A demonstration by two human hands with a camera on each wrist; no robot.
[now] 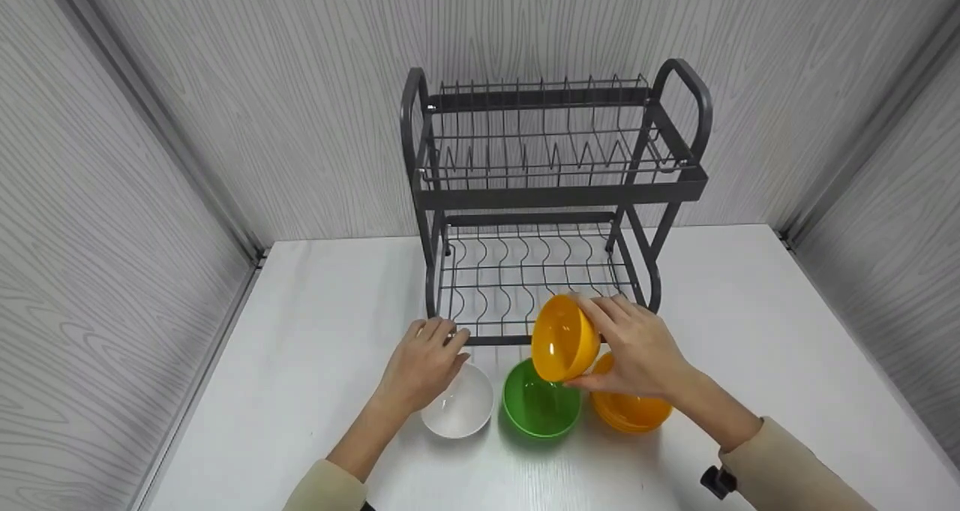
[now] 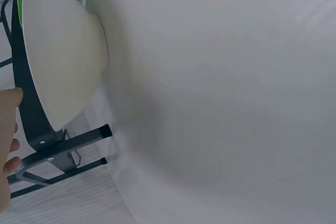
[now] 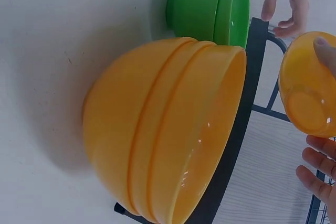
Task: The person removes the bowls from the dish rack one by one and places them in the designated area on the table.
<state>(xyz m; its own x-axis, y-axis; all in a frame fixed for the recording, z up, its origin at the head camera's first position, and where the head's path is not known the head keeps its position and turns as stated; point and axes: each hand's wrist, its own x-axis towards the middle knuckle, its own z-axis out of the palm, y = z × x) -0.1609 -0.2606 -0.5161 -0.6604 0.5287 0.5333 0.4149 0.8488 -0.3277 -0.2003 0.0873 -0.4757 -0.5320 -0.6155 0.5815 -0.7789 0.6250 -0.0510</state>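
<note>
My right hand (image 1: 637, 346) grips a small orange bowl (image 1: 559, 338) by its rim and base, tilted with its mouth facing left. It is held above the green bowl (image 1: 541, 413) and the stacked orange bowls (image 1: 634, 415). In the right wrist view, the held bowl (image 3: 310, 90) sits between thumb and fingers. Loosely bent, my left hand (image 1: 424, 365) is at the front-left corner of the black dish rack (image 1: 562, 196), above the white bowl (image 1: 459, 402). Whether its fingers touch the rack, I cannot tell.
White, green and orange bowls stand in a row on the white table (image 1: 322, 308), in front of the rack's lower wire tier (image 1: 525, 286). The upper tier has upright wire dividers. Pale wood-patterned panels (image 1: 322, 98) enclose the back and sides.
</note>
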